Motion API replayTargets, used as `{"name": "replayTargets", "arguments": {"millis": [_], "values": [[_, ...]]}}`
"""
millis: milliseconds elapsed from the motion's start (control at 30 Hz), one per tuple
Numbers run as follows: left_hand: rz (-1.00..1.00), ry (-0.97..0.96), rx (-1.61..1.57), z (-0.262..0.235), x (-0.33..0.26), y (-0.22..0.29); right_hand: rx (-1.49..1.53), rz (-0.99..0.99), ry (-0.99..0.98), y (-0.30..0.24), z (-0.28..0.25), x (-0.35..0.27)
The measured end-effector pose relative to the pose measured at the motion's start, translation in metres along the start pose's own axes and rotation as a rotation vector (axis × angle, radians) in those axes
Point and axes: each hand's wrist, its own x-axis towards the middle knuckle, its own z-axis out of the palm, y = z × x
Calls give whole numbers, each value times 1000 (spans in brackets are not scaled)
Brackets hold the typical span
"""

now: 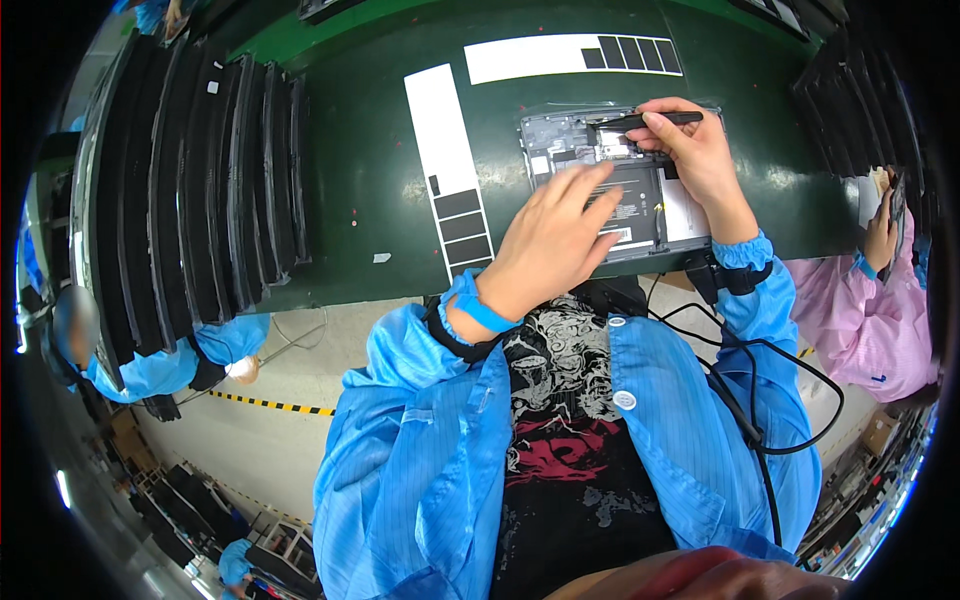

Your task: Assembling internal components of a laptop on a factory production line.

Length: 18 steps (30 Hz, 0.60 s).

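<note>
An opened grey laptop-like chassis (685,212) lies on the green table in front of me, its circuit board, dark battery and internal parts exposed. My right hand (692,150) is closed around black tweezers (655,121). Their tip points left, over the upper part of the chassis; whether it touches anything is too small to tell. Across the chassis's left side and middle rests or hovers my left hand (555,235), fingers stretched out and holding nothing visible. It covers part of the battery and the lower left corner.
Left of the chassis lies a white strip (436,130) with black rectangular pads; a similar white strip (525,58) lies beyond it. Stacked dark panels (210,180) stand at the left, more panels (850,110) at the right. A co-worker's pink sleeve (860,320) is at the right. Black cables (755,420) hang beside me.
</note>
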Motion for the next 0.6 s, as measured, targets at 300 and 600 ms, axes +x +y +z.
{"name": "replayTargets", "arguments": {"millis": [300,600], "values": [[-1,83,356,17,9,-6,-32,-51,49,0,7,-6],[106,-129,794,17,29,11,195,-114,110,8,7,-6]]}}
